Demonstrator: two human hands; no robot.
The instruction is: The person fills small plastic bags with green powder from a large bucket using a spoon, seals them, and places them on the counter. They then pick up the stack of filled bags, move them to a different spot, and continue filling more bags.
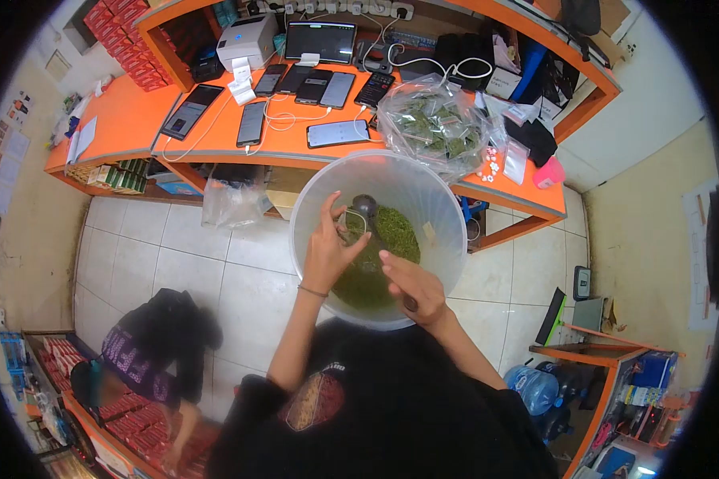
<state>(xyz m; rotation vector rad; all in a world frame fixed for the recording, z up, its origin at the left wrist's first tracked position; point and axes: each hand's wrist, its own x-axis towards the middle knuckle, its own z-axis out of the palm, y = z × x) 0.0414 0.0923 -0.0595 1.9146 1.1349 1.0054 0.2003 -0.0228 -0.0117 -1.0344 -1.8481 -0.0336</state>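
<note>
A large translucent white bucket [303,215] stands in front of me with shredded green leaves [397,230] in the bottom. My left hand [325,249] is over its left side, thumb and fingers curved round the rim of a small clear plastic bag [353,227]. My right hand [417,289] is at the bucket's near right side, closed on the handle of a dark ladle [365,205]. The ladle's round bowl is beside the bag's mouth, above the leaves. Part of the handle is hidden by my right hand. How much the bag contains is hard to make out.
An orange desk [287,146] behind the bucket carries several phones [338,133], a label printer [246,40] and a big clear bag of small green-filled packets [435,128]. Another person [148,347] bends over red boxes at lower left. Water jugs [533,389] stand at right.
</note>
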